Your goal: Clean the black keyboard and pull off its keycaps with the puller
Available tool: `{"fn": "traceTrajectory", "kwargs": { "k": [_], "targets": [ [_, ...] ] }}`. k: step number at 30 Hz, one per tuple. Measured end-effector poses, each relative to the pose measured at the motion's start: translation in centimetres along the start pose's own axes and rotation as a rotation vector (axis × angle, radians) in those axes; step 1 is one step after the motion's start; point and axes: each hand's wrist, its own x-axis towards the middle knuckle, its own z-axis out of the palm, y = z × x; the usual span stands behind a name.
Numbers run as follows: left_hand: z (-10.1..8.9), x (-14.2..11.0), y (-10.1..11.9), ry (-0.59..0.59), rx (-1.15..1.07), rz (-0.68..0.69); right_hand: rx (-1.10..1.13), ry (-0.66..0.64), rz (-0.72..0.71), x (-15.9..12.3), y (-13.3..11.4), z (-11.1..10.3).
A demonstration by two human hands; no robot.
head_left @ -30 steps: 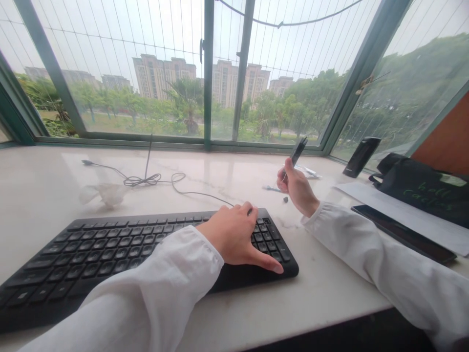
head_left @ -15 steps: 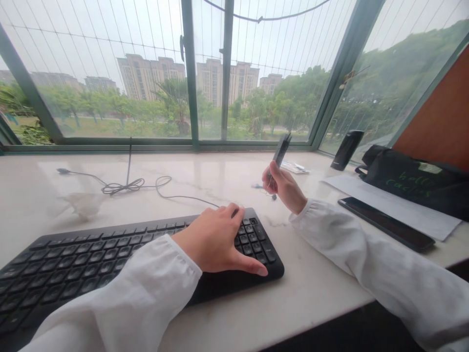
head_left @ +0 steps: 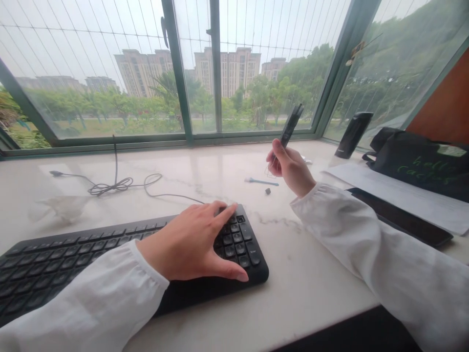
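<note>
My left hand [head_left: 190, 242] lies over the right end of a black keyboard [head_left: 91, 249], thumb spread toward the front edge and fingertips near the back edge. Close to those fingertips, one key position in the top right corner lacks its cap. In the closed fingers of my right hand [head_left: 289, 168] is a slim dark keycap puller [head_left: 291, 124], held above the table. Its pronged end points up, and thin wire loops hang below the fingers. A loose keycap [head_left: 267, 191] and a thin blue stick [head_left: 264, 182] with a pale end lie below this hand.
A grey cable [head_left: 113, 186] lies coiled behind the keyboard, near a crumpled clear plastic bag [head_left: 64, 209]. To the right are a phone [head_left: 403, 217], white paper [head_left: 388, 190], a black bag [head_left: 421, 164] and a black cylinder [head_left: 353, 134]. A window borders the table's back.
The view has shifted, moving the keyboard and left hand left in the picture. My right hand with the puller appears slightly higher and farther right, uncovering more of the blue stick.
</note>
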Motion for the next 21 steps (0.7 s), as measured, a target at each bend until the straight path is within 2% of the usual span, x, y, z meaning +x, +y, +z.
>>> {"fn": "traceTrajectory", "kwargs": {
  "k": [4,7,11,16,21],
  "targets": [
    [-0.1,-0.2,0.1,0.036,0.038,0.016,-0.11,-0.004,-0.007,0.4,0.5,-0.7],
    [-0.2,-0.3,0.4,0.081,0.082,0.062,-0.283,-0.025,-0.028,0.8,0.6,-1.6],
    [-0.1,-0.2,0.9,0.111,0.101,0.1,-0.494,-0.154,-0.003,1.5,1.0,-2.4],
    [0.0,-0.1,1.1,0.109,0.106,0.114,-0.292,-0.406,0.175,2.1,1.9,-2.9],
    [-0.2,0.1,1.1,0.129,0.08,0.114,-0.31,-0.523,0.142,2.5,3.1,-4.0]
  ]
}}
